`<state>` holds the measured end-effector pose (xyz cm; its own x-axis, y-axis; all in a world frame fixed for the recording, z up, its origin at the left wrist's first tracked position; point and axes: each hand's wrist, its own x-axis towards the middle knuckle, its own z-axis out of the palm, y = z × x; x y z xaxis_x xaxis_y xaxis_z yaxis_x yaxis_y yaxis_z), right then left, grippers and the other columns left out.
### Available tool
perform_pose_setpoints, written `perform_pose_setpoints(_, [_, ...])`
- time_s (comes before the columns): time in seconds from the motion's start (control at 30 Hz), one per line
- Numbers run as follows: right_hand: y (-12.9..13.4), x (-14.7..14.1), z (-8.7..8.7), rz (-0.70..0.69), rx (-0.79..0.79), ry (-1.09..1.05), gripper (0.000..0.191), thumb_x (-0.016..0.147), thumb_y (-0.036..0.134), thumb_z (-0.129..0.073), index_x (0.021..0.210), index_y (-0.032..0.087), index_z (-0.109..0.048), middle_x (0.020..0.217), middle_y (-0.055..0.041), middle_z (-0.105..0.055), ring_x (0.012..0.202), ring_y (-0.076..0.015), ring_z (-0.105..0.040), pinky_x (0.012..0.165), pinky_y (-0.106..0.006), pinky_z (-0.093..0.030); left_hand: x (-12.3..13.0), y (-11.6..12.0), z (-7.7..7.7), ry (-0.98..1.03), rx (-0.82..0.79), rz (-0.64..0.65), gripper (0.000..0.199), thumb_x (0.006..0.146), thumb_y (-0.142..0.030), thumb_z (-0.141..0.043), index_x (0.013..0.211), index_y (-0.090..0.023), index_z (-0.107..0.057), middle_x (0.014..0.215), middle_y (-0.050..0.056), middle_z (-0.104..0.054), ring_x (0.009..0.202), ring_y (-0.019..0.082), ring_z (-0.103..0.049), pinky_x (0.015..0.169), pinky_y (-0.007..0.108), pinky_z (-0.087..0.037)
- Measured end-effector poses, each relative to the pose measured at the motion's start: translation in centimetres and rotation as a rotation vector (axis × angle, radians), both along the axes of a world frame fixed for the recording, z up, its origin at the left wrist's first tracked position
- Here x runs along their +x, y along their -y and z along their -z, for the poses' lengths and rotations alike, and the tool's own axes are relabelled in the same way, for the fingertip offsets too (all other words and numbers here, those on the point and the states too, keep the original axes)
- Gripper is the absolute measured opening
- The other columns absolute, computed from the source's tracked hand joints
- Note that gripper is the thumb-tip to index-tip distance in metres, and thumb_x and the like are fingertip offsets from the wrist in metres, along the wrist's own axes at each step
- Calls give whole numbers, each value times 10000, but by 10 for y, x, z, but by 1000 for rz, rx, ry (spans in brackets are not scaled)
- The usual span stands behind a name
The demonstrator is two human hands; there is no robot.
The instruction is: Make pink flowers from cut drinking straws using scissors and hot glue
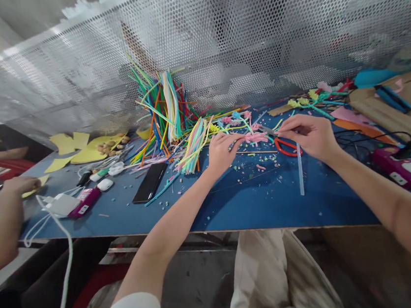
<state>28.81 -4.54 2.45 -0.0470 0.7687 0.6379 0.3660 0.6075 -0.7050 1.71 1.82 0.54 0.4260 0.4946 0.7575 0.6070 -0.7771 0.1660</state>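
Note:
Above the blue table (248, 203), my left hand (223, 152) has its fingers closed on the left end of a pink fuzzy stem piece (256, 137). My right hand (309, 134) is pinched near the right side of that piece; what its fingertips hold is too small to make out. Red-handled scissors (288, 146) lie between the hands, their blades towards the pink piece. Just below my right hand is a translucent stick (300, 170). Small cut bits of coloured fuzz are scattered beneath the hands.
Bundles of coloured stems (193, 148) and a black phone (150, 182) are left of my hands. A purple power strip (407, 165) and cardboard (401, 112) lie right. Perforated metal (251, 35) stands behind. Another person's arm (3, 221) reaches in at far left.

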Motion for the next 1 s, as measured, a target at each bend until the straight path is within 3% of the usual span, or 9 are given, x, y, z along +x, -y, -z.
perform_pose_setpoints(0.23, [2, -8, 6, 50, -12, -34, 137, 811, 425, -767, 832, 291, -747, 913, -33, -754, 916, -265, -713, 890, -496, -584, 2, 7, -3, 18, 7, -18, 242, 988, -420, -574, 1076, -284, -755, 973, 6, -785, 904, 184, -644, 855, 375, -470])
perform_pose_setpoints(1.0, [1, -11, 7, -18, -48, -13, 186, 797, 491, -765, 770, 310, -733, 905, -25, -759, 940, -267, -717, 947, -511, -582, 2, 9, -2, 0, 8, 23, 220, 992, -398, -575, 1108, -320, -745, 998, -20, -785, 912, 179, -637, 853, 369, -455])
